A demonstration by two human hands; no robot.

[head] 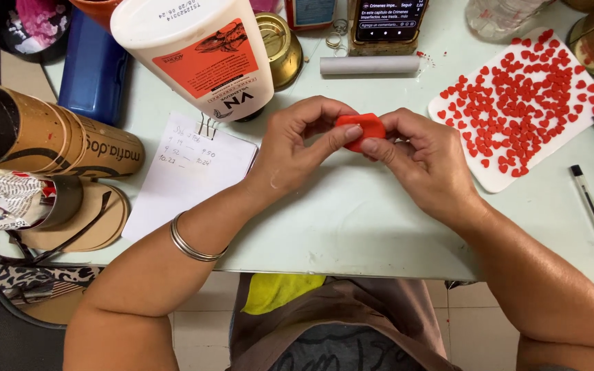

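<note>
Red clay lump (360,130) pinched by left hand (297,148) and right hand (424,161); white tray (493,175) holds red hearts (520,103).

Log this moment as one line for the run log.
left hand: pinching red clay lump | right hand: pinching it too | nearby: white board of small red hearts

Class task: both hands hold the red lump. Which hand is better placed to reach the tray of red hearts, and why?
Probably the right hand. It sits on the side of the red lump nearer the tray, which lies to its right. The left hand would have to cross over the right.
</note>
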